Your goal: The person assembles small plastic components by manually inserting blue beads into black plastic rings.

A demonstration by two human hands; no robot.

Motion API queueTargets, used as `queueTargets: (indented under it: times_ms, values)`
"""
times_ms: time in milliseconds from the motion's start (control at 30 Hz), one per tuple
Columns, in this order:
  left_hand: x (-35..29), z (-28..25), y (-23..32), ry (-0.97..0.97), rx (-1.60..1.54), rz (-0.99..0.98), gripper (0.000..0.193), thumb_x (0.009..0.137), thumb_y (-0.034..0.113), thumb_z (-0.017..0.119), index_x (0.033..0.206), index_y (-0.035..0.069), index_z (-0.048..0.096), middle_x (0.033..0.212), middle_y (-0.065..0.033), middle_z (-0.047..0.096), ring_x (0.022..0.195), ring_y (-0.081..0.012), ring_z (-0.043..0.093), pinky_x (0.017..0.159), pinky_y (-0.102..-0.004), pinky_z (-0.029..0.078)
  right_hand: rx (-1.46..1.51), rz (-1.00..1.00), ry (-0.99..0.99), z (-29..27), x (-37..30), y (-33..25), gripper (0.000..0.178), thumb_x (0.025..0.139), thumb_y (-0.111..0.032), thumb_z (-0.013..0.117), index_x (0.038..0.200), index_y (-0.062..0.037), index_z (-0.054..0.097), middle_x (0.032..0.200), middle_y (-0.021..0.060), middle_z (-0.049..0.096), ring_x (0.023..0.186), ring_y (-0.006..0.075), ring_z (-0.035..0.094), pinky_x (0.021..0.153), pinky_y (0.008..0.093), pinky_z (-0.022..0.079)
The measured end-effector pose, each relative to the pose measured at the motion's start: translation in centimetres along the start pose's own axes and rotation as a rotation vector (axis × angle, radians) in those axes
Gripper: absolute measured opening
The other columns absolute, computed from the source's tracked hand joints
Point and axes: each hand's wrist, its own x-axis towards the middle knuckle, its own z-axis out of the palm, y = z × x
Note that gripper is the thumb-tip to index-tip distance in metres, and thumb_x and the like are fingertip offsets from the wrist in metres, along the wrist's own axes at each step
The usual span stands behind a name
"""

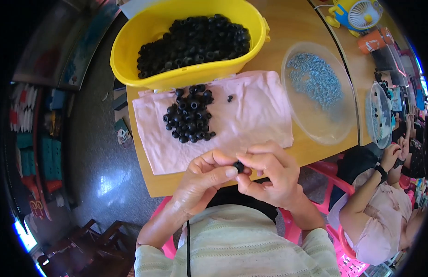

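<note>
By the brown wooden counter (pixel 269 57), left fingers (pixel 214 157) and right fingers (pixel 260 161) pinch a round black piece (pixel 239 166), its direction hidden.

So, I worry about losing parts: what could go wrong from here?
The small round black piece could slip, as only fingertips of the left hand and right hand pinch it. Loose black pieces heaped on the pink cloth might roll if it is tugged.
</note>
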Motion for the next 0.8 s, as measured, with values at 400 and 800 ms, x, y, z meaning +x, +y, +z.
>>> queueTargets:
  times_ms: [400, 800]
  values:
    - [0.7, 0.3, 0.9, 0.09, 0.267, 0.133, 0.018, 0.083, -0.004, 0.066, 0.098, 0.002, 0.058, 0.096, -0.0074, 0.063, 0.09, -0.0137, 0.063, 0.086, -0.0276, 0.051, -0.072, -0.13, 0.002, 0.0, -0.1, 1.3, 0.038, 0.067, -0.001, 0.078, 0.103, -0.0002, 0.066, 0.091, 0.0101, 0.063, 0.064, 0.0185, 0.06, 0.052, 0.0254, 0.049]
    - [10.3, 7.8, 26.0, 0.141, 1.494, 1.178, 0.03, 0.087, 0.023, 0.068, 0.11, 0.005, 0.064, 0.111, -0.011, 0.066, 0.101, -0.0159, 0.064, 0.092, -0.0255, 0.047, -0.015, 0.164, -0.085, 0.2, -0.2, 2.4, 0.033, 0.077, 0.0, 0.069, 0.109, -0.0055, 0.064, 0.095, 0.0096, 0.063, 0.08, 0.024, 0.064, 0.066, 0.032, 0.053]
